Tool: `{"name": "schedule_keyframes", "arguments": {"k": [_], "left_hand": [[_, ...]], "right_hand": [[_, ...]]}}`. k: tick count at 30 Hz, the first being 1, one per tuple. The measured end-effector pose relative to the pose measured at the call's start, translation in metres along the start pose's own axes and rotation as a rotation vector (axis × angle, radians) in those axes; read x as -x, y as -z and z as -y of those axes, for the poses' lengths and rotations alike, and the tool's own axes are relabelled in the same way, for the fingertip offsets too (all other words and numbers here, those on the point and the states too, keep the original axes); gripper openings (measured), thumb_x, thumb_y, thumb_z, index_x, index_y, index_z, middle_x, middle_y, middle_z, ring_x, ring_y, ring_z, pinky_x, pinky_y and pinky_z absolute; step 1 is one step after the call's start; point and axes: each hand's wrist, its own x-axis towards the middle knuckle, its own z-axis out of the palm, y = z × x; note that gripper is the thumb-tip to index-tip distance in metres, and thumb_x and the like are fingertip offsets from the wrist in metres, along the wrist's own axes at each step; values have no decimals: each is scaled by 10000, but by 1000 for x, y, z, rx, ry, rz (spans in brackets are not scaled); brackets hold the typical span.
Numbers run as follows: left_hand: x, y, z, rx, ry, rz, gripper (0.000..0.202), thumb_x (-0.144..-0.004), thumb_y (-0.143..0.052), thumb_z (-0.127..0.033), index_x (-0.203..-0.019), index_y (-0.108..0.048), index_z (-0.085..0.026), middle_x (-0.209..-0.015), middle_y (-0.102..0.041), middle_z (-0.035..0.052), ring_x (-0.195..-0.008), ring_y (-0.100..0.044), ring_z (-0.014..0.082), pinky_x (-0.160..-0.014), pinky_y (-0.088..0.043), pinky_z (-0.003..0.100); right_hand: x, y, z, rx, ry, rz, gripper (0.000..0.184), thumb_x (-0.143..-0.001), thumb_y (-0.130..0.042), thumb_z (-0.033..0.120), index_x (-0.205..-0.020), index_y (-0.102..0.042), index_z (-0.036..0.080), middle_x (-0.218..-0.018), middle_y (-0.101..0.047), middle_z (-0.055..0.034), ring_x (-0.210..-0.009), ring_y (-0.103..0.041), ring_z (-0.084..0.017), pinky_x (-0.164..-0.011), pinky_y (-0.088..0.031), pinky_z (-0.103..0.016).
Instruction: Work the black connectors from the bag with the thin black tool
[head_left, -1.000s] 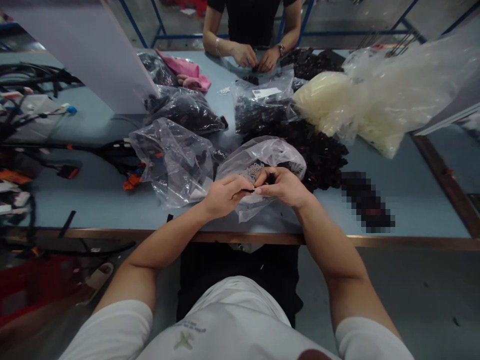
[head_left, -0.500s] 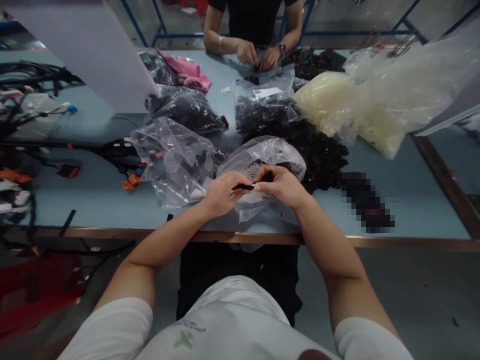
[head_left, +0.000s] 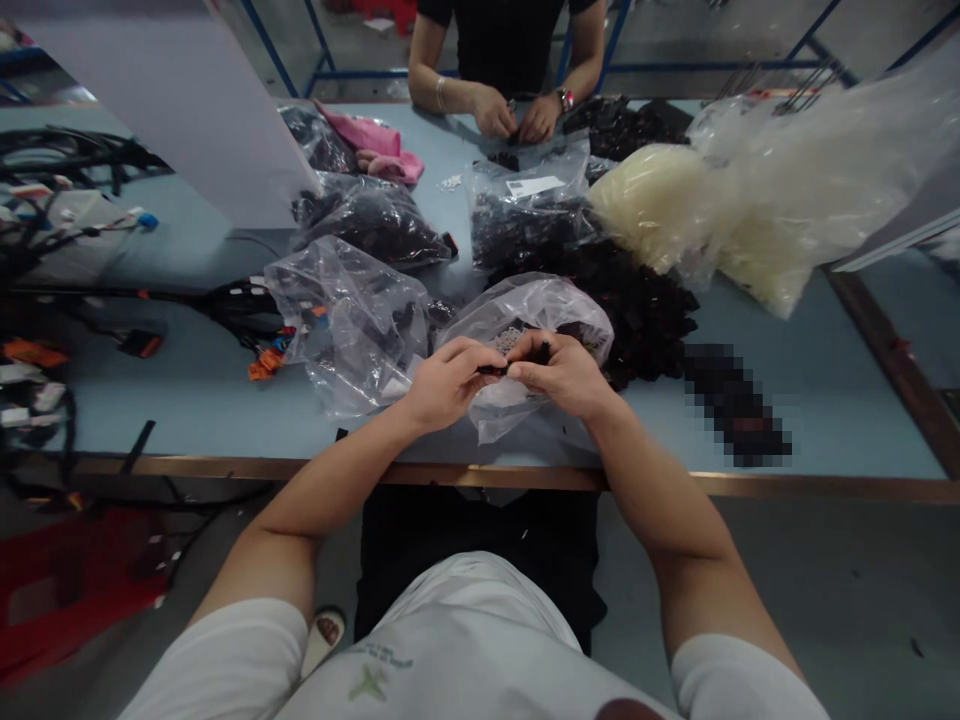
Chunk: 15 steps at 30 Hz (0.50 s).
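Observation:
My left hand (head_left: 448, 384) pinches a small black plastic connector (head_left: 493, 370) between thumb and fingers. My right hand (head_left: 564, 374) meets it fingertip to fingertip, its thumb and forefinger closed at the connector's right end. Another black piece (head_left: 541, 352) shows within the curled fingers of the right hand. Whether those fingertips also pinch a tiny part is too small to tell. Both hands are above an open clear plastic bag (head_left: 555, 292) that holds many small whitish pieces (head_left: 511, 340).
A heap of black connectors (head_left: 652, 310) lies right of the bag. Clear bags (head_left: 352, 330) and yellowish bags (head_left: 660, 195) surround it. Wire harnesses (head_left: 202, 298) stretch along the left. Across the table, a co-worker's hands (head_left: 517, 118) handle something small. The table's front edge (head_left: 480, 476) runs below my forearms.
The black connector in my left hand has turned slightly, and my left fingers now cover more of it. My hands stay at nearly the same place.

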Motion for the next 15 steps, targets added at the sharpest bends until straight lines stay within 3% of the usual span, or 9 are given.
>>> {"name": "schedule_keyframes", "arguments": {"k": [3,5,9,13,15], "left_hand": [[2,-1,0,31,6,-6,129,-1057,-676,-321,-1119,-762,-248,-1027,-791,38,-963,-756,151,-890,-630,270],[3,-3,0,97,48,-23,152,-1044,-698,-339,-1146,-759,-244,-1047,-802,46,-981,-773,163,-908,-633,282],[7,-7,1,344,283,-41,378,-982,-770,-439,-1282,-705,-218,-1126,-810,89,-983,-811,208,-897,-652,321],[7,-8,-2,520,503,-41,386,-893,-853,-456,-1145,-736,-189,-1056,-823,96,-959,-821,235,-872,-656,343],[5,-8,-4,587,560,-46,373,-857,-879,-428,-1108,-749,-184,-1038,-831,87,-950,-820,231,-865,-656,343]], "right_hand": [[1,-4,1,31,74,-44,498,-749,-902,667,-862,-738,211,-624,-572,46,-518,-419,-86,-462,-318,-250],[2,-6,1,-5,116,-150,571,-828,-773,779,-889,-758,212,-689,-639,5,-533,-479,-102,-456,-370,-258],[4,-6,1,-48,172,-380,678,-843,-636,901,-800,-737,232,-707,-682,-32,-591,-615,-156,-492,-507,-290],[4,0,0,-4,127,-349,785,-878,-484,954,-663,-697,230,-590,-686,-55,-493,-595,-151,-416,-436,-273],[3,1,-1,-71,183,-342,778,-852,-517,963,-665,-713,234,-592,-694,-58,-498,-632,-166,-435,-480,-289]]}}
